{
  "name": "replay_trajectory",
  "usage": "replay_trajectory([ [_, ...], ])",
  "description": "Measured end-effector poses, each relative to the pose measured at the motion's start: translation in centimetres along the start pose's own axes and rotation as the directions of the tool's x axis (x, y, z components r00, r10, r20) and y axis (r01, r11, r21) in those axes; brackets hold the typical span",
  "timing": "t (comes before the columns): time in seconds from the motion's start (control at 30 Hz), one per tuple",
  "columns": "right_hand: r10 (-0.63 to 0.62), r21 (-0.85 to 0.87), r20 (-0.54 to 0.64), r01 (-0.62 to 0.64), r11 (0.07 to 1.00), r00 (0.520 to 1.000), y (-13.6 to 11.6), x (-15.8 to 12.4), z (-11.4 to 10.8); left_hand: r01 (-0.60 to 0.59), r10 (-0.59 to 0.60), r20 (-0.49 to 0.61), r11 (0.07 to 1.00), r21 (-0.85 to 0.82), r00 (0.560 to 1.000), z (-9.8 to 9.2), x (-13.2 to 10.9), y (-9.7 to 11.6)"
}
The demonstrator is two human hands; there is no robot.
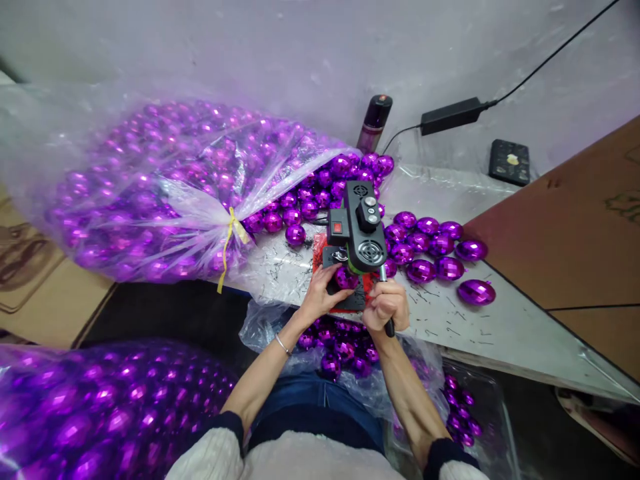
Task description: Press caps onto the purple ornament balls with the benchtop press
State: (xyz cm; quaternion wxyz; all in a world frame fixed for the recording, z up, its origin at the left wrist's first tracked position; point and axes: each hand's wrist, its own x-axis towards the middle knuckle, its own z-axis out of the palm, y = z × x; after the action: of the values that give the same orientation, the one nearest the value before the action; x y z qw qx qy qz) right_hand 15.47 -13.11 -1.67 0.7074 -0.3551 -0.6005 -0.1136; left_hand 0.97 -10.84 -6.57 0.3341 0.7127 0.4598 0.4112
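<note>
A small black bench press machine (367, 227) with a red switch stands on the table over a red mat (318, 257). My left hand (323, 291) grips a shiny purple faceted ball (346, 276) beneath the machine's head, thumb and fingers on either side of it. My right hand (386, 307) is wrapped round the machine's lever (389, 327), whose black end sticks out below the fist. Loose purple balls (420, 241) lie to the right of the machine, and others are heaped behind it.
A big clear bag (165, 193) of purple balls, tied with yellow ribbon, fills the left. Another full bag (115, 413) lies lower left. A spray can (375, 123), a power adapter (450, 116) and a dark phone-like object (509, 161) are at the back. A cardboard box (565, 240) leans right.
</note>
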Motion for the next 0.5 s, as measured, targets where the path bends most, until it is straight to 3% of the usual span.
replay_trajectory([
  [0.13, -0.032, 0.020, 0.021, 0.032, 0.999, 0.999, -0.3, 0.9, -0.2, -0.002, 0.002, 0.014, 1.000, -0.009, 1.000, 0.0, 0.4, 0.0],
  [0.27, 0.127, -0.022, 0.093, -0.126, 0.992, 0.988, -2.3, 4.5, -1.0, -0.040, 0.040, 0.024, 0.999, 0.008, 0.999, -0.2, -0.6, -0.1],
  [0.37, 0.258, -0.073, 0.151, -0.249, 0.966, 0.954, -3.7, 6.7, -1.5, -0.184, 0.182, 0.029, 0.979, 0.086, 0.983, -0.5, -3.6, -0.3],
  [0.5, 0.264, -0.061, 0.166, -0.257, 0.965, 0.950, -4.0, 6.9, -1.7, -0.405, 0.387, 0.117, 0.885, 0.231, 0.914, -1.9, -7.2, -0.5],
])
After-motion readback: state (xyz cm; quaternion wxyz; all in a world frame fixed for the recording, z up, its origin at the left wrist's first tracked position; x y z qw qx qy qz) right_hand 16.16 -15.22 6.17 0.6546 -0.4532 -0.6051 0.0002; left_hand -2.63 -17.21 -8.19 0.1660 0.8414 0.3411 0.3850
